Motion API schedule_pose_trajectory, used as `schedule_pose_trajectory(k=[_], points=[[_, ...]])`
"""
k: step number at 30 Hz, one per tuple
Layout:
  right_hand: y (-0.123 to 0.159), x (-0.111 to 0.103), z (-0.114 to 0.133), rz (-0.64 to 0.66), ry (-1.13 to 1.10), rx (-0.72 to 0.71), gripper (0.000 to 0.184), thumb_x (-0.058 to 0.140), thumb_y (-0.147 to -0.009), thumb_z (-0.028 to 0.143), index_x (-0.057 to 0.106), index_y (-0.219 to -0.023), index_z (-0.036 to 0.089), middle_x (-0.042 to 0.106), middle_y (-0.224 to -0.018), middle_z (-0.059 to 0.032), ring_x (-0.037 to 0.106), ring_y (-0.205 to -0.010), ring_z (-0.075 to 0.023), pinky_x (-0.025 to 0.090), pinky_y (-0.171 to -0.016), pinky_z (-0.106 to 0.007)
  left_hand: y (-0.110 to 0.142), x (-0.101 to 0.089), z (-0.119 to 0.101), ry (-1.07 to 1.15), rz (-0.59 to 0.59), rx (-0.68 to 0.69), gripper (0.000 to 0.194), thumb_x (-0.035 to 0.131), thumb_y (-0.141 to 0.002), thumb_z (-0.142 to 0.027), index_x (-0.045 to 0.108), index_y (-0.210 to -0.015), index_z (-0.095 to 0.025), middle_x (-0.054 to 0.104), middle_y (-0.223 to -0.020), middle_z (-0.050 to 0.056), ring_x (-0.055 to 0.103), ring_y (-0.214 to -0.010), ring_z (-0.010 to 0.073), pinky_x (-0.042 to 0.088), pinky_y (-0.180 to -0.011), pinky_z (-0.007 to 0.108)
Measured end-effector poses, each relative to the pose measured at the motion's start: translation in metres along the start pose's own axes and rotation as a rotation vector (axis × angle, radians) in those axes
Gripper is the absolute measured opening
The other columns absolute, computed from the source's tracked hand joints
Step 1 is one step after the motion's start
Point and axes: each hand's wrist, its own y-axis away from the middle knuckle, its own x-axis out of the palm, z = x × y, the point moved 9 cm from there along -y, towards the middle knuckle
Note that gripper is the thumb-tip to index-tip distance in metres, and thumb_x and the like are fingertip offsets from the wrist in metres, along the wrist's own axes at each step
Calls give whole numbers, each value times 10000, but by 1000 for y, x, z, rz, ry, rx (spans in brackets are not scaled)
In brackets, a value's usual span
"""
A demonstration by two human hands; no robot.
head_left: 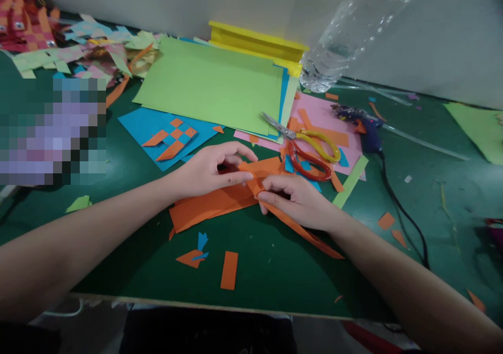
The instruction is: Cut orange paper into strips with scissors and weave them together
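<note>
An orange paper strip (298, 227) is bent over between my hands, and its long tail runs down to the right under my right wrist. My left hand (218, 169) pinches the bent end between thumb and fingers. Just to the right, my right hand (293, 196) grips the same strip at the fold, fingers curled. Beneath both hands lies a folded sheet of orange paper (212, 210), partly hidden by them. Behind my left hand, a woven orange and blue paper fish (176, 136) rests on a blue sheet (137, 129).
Scissors (293, 134) with red and yellow handles lie beyond my right hand, near a glue gun (367, 131) with its cord. Green sheets (212, 84), a yellow holder (255, 42) and a plastic bottle (346, 40) stand behind. An orange rectangle (229, 270) lies near the front edge.
</note>
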Motion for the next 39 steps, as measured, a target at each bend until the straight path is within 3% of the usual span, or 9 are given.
schedule_pose_trajectory(k=[10,15,19,22,28,39], points=[[1,1,-1,7,-3,-16,261,531,-938,311,582,-718,179,645,-642,8,524,-550,-88,384,-530,-222,-1,1,0,23,11,13,203,639,-895,-346,660,-963,-157,690,-714,-2,623,-622,93,457,-572,176],[0,-3,4,-69,11,-78,188,634,-854,301,562,-728,181,591,-640,31,484,-547,-80,372,-520,-223,4,10,-17,-199,23,157,132,663,-886,-298,689,-882,-168,721,-764,7,638,-664,105,435,-582,185],[-1,-1,6,-56,18,-116,220,677,-834,296,558,-691,178,571,-613,41,464,-535,-73,348,-499,-217,10,19,-35,-374,8,305,83,662,-895,-266,702,-912,-196,715,-748,-19,618,-660,98,422,-629,199],[-1,-1,6,-51,65,-141,217,639,-867,293,579,-692,179,582,-615,30,494,-561,-86,379,-538,-222,10,20,-32,-346,5,258,103,656,-902,-280,696,-945,-195,725,-757,-16,636,-672,103,431,-630,198],[0,-1,1,-40,86,-110,240,592,-910,333,613,-729,176,623,-654,10,533,-597,-102,402,-579,-233,5,20,-10,-57,81,36,156,676,-872,-276,674,-982,-164,743,-783,3,686,-687,112,487,-621,185],[0,-1,3,-21,127,-115,285,532,-949,357,607,-740,178,589,-646,14,502,-594,-102,389,-573,-239,5,20,-4,1,93,-17,170,687,-857,-311,682,-946,-166,742,-817,17,702,-723,126,521,-646,209]])
